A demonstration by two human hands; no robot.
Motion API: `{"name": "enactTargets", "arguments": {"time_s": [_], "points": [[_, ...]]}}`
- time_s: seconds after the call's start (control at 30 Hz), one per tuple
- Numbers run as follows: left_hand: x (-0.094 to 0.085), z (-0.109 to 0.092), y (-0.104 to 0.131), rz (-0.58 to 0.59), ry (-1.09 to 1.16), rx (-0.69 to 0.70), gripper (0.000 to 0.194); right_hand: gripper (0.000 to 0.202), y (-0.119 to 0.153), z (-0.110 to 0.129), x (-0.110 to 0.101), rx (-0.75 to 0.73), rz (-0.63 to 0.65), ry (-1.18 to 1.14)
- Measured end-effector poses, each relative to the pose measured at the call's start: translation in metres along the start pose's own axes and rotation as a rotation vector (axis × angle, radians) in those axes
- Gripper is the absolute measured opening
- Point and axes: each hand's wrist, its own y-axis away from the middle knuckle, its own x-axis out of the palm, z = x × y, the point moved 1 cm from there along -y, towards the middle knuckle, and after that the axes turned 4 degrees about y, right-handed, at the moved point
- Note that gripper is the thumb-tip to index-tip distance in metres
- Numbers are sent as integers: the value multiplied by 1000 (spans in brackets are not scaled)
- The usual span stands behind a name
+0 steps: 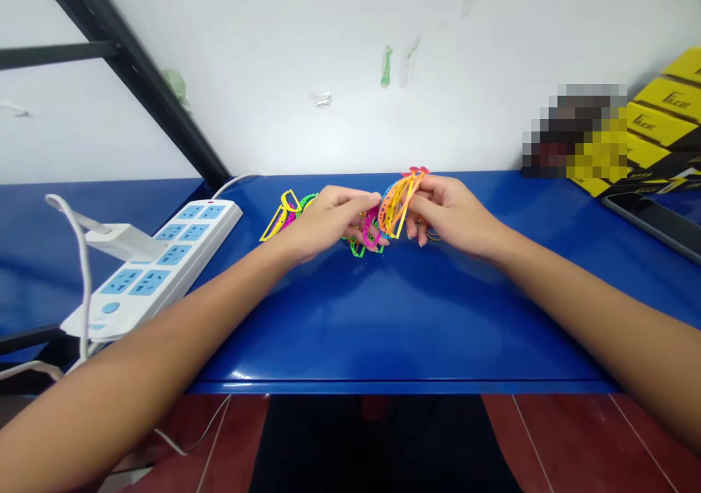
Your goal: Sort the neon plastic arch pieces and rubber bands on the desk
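Observation:
My right hand (452, 215) is closed around a bundle of thin curved plastic pieces (399, 204), mostly orange and yellow with rows of holes. Red tips show at the bundle's top and a little blue along its edge. Just left of it, my left hand (334, 219) has thumb and fingers closed on a similar magenta plastic piece (371, 231). Green pieces (358, 249) lie beneath the left fingers, partly hidden. Beyond the left wrist, more pieces rest on the table, among them a yellow one (281, 217). What exactly these pieces are, I cannot make out.
A white power strip (191, 259) with a plugged-in adapter (123, 241) and cable lies left on the blue table (383, 332). Stacked yellow-and-black boxes (657, 124) and a dark phone (654, 223) are at right. A white wall (339, 40) closes the back.

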Motion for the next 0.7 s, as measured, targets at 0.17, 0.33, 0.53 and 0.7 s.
{"name": "enactTargets", "arguments": {"time_s": [0.17, 0.33, 0.53, 0.7], "points": [[-1, 0, 1, -27, -160, 90, 43, 24, 0, -2, 2, -31, 41, 6], [-1, 0, 1, -51, -165, 67, 44, 17, 1, -3, 6, -8, 73, -11], [-2, -3, 0, -99, -176, 98, 55, 10, 3, 1, 7, 41, 70, -54], [-3, -1, 1, -117, -208, 104, 58, 26, 4, 0, 6, -25, 47, -38]]}}
